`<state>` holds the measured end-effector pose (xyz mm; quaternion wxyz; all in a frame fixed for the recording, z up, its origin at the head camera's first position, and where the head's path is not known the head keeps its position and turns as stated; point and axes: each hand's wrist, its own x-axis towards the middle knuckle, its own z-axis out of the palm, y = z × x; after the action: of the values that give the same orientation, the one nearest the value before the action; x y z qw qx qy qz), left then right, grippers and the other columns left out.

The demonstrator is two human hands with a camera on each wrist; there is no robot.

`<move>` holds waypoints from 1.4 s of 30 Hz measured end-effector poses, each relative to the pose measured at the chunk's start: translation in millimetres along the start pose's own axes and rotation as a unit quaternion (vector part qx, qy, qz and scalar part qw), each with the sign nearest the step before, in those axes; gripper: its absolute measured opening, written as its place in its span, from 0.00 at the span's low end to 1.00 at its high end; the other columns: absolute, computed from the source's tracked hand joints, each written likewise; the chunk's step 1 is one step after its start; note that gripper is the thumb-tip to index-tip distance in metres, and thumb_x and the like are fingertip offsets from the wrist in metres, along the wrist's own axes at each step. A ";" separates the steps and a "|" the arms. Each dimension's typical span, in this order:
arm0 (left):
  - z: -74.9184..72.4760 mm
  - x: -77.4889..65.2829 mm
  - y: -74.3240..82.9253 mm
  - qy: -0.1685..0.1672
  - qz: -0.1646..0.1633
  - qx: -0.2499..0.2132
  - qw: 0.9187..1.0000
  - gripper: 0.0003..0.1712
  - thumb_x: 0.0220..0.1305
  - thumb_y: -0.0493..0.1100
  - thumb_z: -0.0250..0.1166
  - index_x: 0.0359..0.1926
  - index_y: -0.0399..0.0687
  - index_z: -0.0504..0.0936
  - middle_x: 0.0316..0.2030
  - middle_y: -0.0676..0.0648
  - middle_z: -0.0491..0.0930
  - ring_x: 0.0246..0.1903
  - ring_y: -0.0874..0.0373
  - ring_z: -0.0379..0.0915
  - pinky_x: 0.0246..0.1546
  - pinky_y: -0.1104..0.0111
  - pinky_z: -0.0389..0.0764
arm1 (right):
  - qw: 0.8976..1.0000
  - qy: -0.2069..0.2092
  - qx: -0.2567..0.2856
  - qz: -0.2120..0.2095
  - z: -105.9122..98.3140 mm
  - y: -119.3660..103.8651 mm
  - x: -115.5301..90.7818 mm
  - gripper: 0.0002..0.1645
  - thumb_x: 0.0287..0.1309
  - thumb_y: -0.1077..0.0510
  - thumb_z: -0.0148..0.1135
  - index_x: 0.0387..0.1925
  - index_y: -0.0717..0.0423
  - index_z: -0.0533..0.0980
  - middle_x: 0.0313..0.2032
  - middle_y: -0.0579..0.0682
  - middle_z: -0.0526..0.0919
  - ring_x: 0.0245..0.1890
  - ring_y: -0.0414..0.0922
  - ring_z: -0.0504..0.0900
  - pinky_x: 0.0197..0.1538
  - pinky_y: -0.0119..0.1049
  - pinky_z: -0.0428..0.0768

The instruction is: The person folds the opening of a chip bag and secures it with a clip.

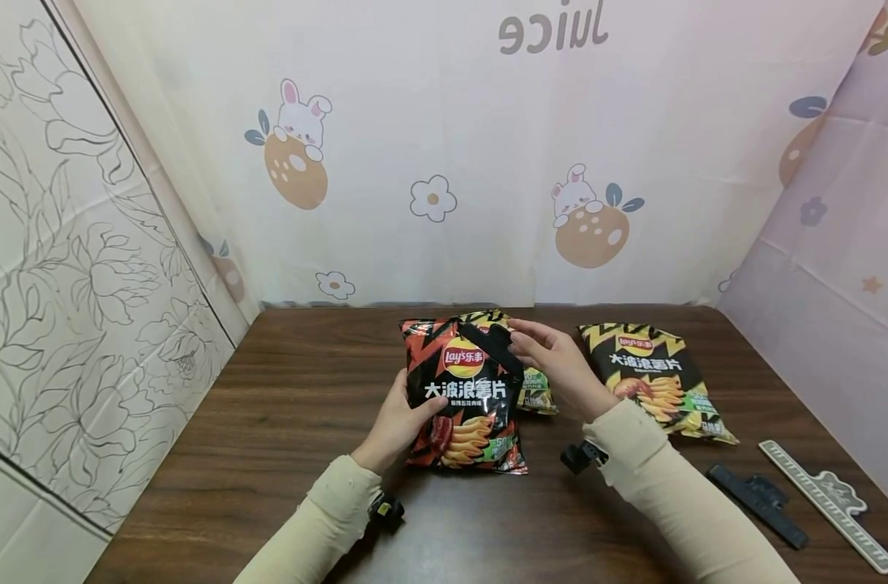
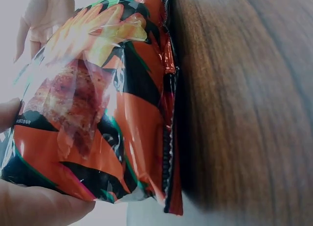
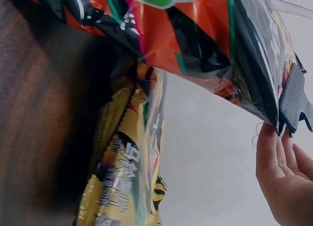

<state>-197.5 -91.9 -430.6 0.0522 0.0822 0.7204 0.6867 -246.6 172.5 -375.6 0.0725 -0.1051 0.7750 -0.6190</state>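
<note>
A red and black Lay's chip bag (image 1: 476, 410) stands upright on the table in the head view. My left hand (image 1: 398, 422) grips its left side, thumb across the front. Diagonally over the bag's top right corner lies a black bag clip (image 1: 493, 347). My right hand (image 1: 560, 369) pinches the clip at its raised handle. In the right wrist view, the fingers (image 3: 274, 152) touch the bag's corner beside the clip (image 3: 292, 96). The left wrist view shows the bag's lower front (image 2: 132, 123) and seam close to the tabletop.
A yellow and black chip bag (image 1: 538, 393) stands partly hidden behind the red one. Another yellow chip bag (image 1: 644, 377) lies to the right. Nearer the right edge are a black clip (image 1: 757, 503) and a white clip (image 1: 826, 503). A printed curtain (image 1: 444, 105) hangs behind the wooden table (image 1: 283, 389).
</note>
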 end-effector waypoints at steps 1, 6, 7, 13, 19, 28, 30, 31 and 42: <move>-0.1 -0.2 -0.1 0.000 0.000 -0.001 1.000 0.40 0.64 0.45 0.68 0.70 0.47 0.57 0.63 0.42 0.72 0.59 0.52 0.70 0.63 0.56 0.70 | 1.000 -0.001 0.010 0.007 0.7 1.1 -1.1 0.39 0.67 0.38 0.56 0.72 0.52 0.63 0.71 0.54 0.64 0.64 0.51 0.74 0.65 0.45 0.72; -0.6 -1.1 -0.7 0.005 0.000 -0.007 1.000 0.38 0.63 0.44 0.68 0.69 0.47 0.58 0.61 0.42 0.74 0.57 0.53 0.72 0.61 0.58 0.72 | 0.999 -0.006 0.032 0.021 6.7 8.8 -6.2 0.40 0.69 0.42 0.54 0.74 0.55 0.58 0.72 0.59 0.60 0.71 0.57 0.64 0.70 0.56 0.64; -0.7 -1.2 -0.9 0.007 -0.001 -0.011 1.000 0.38 0.63 0.43 0.68 0.68 0.47 0.59 0.60 0.42 0.75 0.57 0.54 0.73 0.60 0.59 0.73 | 0.999 -0.007 0.033 0.026 8.4 10.7 -7.3 0.40 0.70 0.42 0.54 0.75 0.55 0.56 0.72 0.60 0.60 0.72 0.58 0.62 0.70 0.57 0.63; -2.5 -2.1 -0.8 0.008 0.004 -0.004 1.000 0.38 0.63 0.44 0.68 0.69 0.47 0.59 0.61 0.42 0.74 0.57 0.53 0.73 0.59 0.61 0.73 | 0.997 -0.016 0.033 0.070 21.1 18.5 -12.8 0.42 0.69 0.42 0.55 0.76 0.55 0.53 0.70 0.62 0.63 0.66 0.56 0.68 0.62 0.51 0.72; -5.5 -1.7 -0.6 0.011 0.004 0.004 1.000 0.39 0.64 0.46 0.68 0.69 0.46 0.59 0.62 0.41 0.73 0.57 0.54 0.73 0.60 0.61 0.73 | 0.994 -0.038 0.063 0.087 34.9 24.8 -16.0 0.38 0.67 0.45 0.59 0.70 0.60 0.61 0.62 0.60 0.72 0.47 0.40 0.77 0.48 0.36 0.79; -9.3 -1.6 -2.6 0.028 -0.002 -0.013 1.000 0.35 0.63 0.41 0.68 0.66 0.44 0.61 0.60 0.38 0.74 0.54 0.54 0.75 0.57 0.62 0.75 | 0.994 -0.054 0.037 0.092 45.8 35.8 -18.0 0.37 0.64 0.50 0.64 0.68 0.61 0.62 0.55 0.59 0.75 0.46 0.41 0.80 0.50 0.38 0.81; -11.0 -1.5 -2.8 0.030 -0.005 -0.011 0.999 0.35 0.63 0.41 0.68 0.66 0.43 0.61 0.60 0.38 0.74 0.54 0.54 0.75 0.56 0.63 0.75 | 0.994 -0.056 0.030 0.092 47.4 36.2 -17.5 0.39 0.63 0.50 0.65 0.68 0.60 0.62 0.57 0.61 0.75 0.47 0.42 0.79 0.49 0.39 0.80; -12.0 -1.2 -3.0 0.032 -0.007 -0.009 0.999 0.35 0.64 0.41 0.68 0.67 0.43 0.61 0.60 0.38 0.74 0.54 0.54 0.75 0.56 0.63 0.75 | 0.994 -0.057 0.026 0.093 48.0 36.1 -17.5 0.39 0.62 0.50 0.65 0.68 0.60 0.62 0.57 0.61 0.75 0.47 0.42 0.78 0.49 0.39 0.80; -21.1 -0.1 -2.8 0.047 -0.022 -0.014 0.999 0.36 0.63 0.42 0.68 0.67 0.44 0.60 0.59 0.39 0.74 0.51 0.55 0.75 0.54 0.64 0.76 | 0.994 -0.065 0.051 0.069 59.6 36.0 -12.4 0.37 0.61 0.54 0.67 0.66 0.62 0.62 0.52 0.58 0.80 0.38 0.39 0.79 0.40 0.33 0.79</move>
<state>-201.5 -112.7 -432.4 0.0343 0.0328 0.7140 0.6985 -222.8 127.0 -424.2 0.1712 -0.0875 0.7414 -0.6429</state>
